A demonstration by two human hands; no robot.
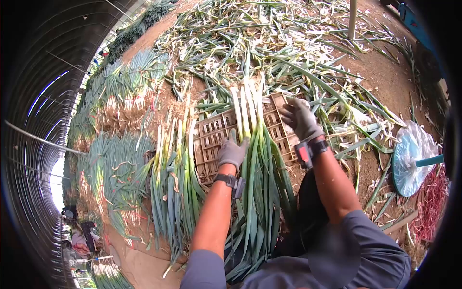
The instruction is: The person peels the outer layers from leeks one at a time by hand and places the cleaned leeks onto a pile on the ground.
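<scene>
Several long green onions (250,111) lie across a tan plastic crate (211,137), white stems pointing away from me and green leaves hanging toward my lap. My left hand (233,152), in a grey glove, rests at the left side of these stems with thumb and fingers apart. Over the crate's right part, my right hand (301,118), gloved too, is raised off the onions with its fingers spread and nothing in it. More onions (175,159) lie left of the crate, beside my left forearm.
Tied onion bundles (115,164) lie in rows at the left. Loose leaves and peelings (231,43) cover the ground ahead. A post (352,19) stands at the upper right. At the right are a blue round seat wrapped in plastic (406,159) and red ties (431,207).
</scene>
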